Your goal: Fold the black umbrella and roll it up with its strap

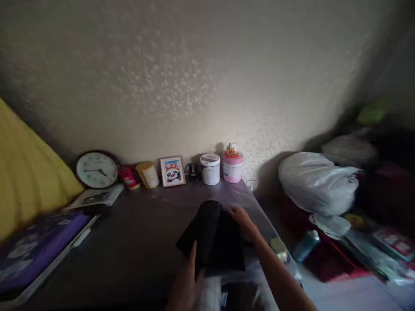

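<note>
A black folded cloth [212,235] lies on the dark tabletop [129,242], near its right end. My right hand [240,217] rests on the cloth's far right edge, fingers curled onto the fabric. My left hand [185,283] is at the cloth's near edge, thumb raised against it, its fingers hidden. Both hands touch the cloth.
Along the wall stand a round clock [97,169], a red can [129,177], a yellow jar [148,174], a panda picture frame [172,171], a white tub [210,168] and a pink tub [232,166]. A purple book [39,246] lies left. White bags [316,181] pile up right.
</note>
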The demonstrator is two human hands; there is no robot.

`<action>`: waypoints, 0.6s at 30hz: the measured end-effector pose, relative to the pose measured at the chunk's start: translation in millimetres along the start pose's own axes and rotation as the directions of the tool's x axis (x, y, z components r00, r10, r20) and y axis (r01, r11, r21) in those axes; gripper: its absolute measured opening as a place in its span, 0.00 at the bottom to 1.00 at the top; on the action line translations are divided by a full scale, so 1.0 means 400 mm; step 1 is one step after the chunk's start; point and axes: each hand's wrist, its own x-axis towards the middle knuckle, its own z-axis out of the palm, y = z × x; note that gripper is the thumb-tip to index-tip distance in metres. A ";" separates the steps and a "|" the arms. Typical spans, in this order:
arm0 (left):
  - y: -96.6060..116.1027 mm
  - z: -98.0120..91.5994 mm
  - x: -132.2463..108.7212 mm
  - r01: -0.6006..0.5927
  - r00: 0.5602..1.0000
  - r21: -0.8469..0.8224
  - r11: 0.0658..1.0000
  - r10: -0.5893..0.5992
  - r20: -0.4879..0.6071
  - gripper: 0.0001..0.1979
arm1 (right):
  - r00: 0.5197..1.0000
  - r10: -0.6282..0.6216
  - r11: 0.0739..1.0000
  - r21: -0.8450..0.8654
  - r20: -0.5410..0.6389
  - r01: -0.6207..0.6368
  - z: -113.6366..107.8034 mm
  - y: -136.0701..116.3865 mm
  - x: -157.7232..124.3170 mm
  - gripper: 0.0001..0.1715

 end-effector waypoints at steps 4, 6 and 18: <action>0.005 0.002 -0.008 0.025 1.000 0.009 1.000 -0.025 0.011 0.34 | 0.999 -0.026 1.000 0.014 0.018 0.026 -0.008 0.000 -0.002 0.15; 0.005 0.004 -0.008 0.040 0.999 -0.002 0.999 -0.040 0.012 0.34 | 0.999 -0.030 1.000 0.001 0.020 0.029 -0.010 -0.003 -0.002 0.13; 0.004 0.019 0.001 0.038 0.999 0.005 0.999 -0.037 -0.021 0.34 | 0.964 -0.167 0.960 -0.255 -0.206 0.111 0.022 -0.040 -0.075 0.15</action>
